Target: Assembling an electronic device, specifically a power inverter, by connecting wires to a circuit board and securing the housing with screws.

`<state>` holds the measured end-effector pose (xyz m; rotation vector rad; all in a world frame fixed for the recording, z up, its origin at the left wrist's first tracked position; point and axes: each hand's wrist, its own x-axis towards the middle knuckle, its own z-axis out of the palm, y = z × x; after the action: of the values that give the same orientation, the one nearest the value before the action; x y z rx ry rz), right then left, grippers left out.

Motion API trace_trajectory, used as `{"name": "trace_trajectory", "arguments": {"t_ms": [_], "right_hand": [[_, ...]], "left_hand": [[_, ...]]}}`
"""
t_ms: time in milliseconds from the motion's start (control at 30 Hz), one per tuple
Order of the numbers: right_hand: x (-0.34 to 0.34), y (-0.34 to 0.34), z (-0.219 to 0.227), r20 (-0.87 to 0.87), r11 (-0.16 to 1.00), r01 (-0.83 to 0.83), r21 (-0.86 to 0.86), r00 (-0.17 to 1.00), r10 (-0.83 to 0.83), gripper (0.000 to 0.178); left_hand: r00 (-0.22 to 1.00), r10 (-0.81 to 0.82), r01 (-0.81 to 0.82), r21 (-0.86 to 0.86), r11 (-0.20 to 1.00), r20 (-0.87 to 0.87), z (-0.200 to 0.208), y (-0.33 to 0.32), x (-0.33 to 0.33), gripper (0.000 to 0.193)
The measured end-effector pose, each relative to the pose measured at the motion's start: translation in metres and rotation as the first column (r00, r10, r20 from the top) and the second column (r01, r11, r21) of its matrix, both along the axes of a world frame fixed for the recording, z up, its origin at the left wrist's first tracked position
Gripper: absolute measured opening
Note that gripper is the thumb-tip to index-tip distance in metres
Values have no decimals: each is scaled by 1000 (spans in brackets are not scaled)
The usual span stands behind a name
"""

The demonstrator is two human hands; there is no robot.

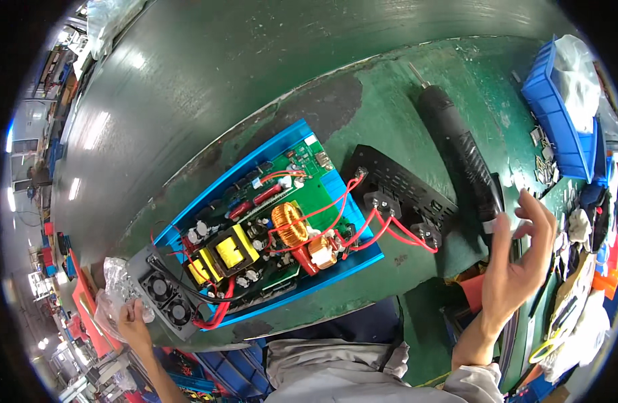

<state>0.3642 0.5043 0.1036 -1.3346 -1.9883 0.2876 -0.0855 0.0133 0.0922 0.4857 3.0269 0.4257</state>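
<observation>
In the middle lies an open blue metal case [354, 211] with a green circuit board, yellow transformers [233, 250] and a copper-wound coil [290, 224]. A grey end panel with two black fans [179, 312] stands at its left end. Red wires run from the case to sockets on a black perforated end plate [406, 185] at its right. My left hand [134, 326] is beside the fan panel, fingertips together against a clear plastic bag [115, 282]; what they pinch is unclear. My right hand [517, 269], thumb and fingers apart, is raised near the rear end of a black electric screwdriver [460, 138].
At the right, a blue bin [557, 114] holds clear plastic bags, with small metal pieces [544, 158] scattered beside it. The green table [383, 74] has a worn dark patch [322, 104]. Cloths and an orange item [608, 277] lie at far right.
</observation>
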Motion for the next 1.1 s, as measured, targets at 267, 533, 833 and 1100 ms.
{"name": "trace_trajectory", "arguments": {"t_ms": [267,533,833,1100], "right_hand": [[-45,-92,9,-508,618,-779,-105,577,640,21],[-97,-156,13,-704,327,-920,-216,379,600,24],[-82,-150,4,-630,422,-755,-501,653,420,16],[-88,-157,10,-525,474,-742,-474,671,523,19]], "left_hand": [[969,-223,233,95,968,-106,81,132,152,8],[561,-821,789,366,493,-104,71,197,210,20],[703,-670,261,790,555,239,67,196,190,79],[512,-688,-247,856,455,514,61,215,185,25]]}}
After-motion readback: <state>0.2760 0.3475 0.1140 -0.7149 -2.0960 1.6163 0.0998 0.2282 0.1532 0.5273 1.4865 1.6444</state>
